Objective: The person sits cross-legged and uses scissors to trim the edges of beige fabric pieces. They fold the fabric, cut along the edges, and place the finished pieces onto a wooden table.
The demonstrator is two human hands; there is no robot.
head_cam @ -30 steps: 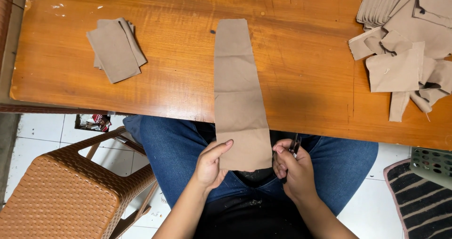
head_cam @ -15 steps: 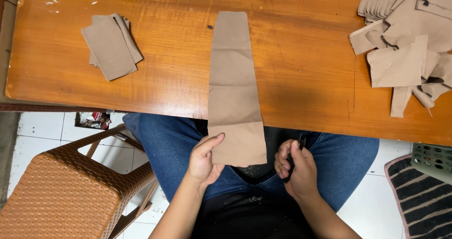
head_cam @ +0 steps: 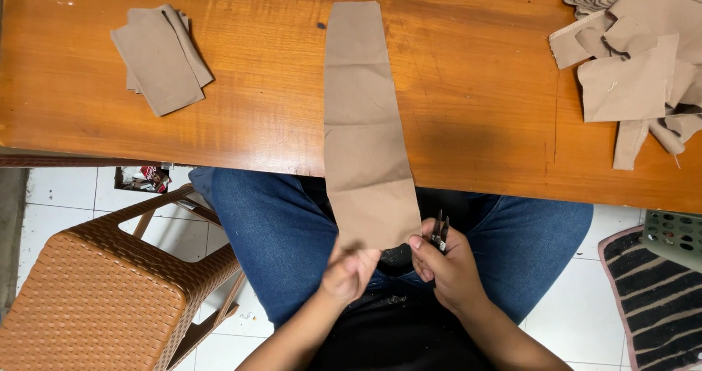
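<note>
Head view showed the left hand (head_cam: 349,272) pinching the brown fabric strip (head_cam: 363,122) at its lower edge, which hung off the wooden table (head_cam: 475,108); the right hand (head_cam: 447,265) gripped small, half-hidden snips (head_cam: 440,232).

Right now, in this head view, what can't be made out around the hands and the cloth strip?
- Near end of the long tan strip: covered by the left hand.
- Small dark tool in the right hand: only its tips show, too small to identify.
- Tan pile at the wooden table's far right: cut off by the frame edge.
- Green crate: cut off at the right edge.
</note>
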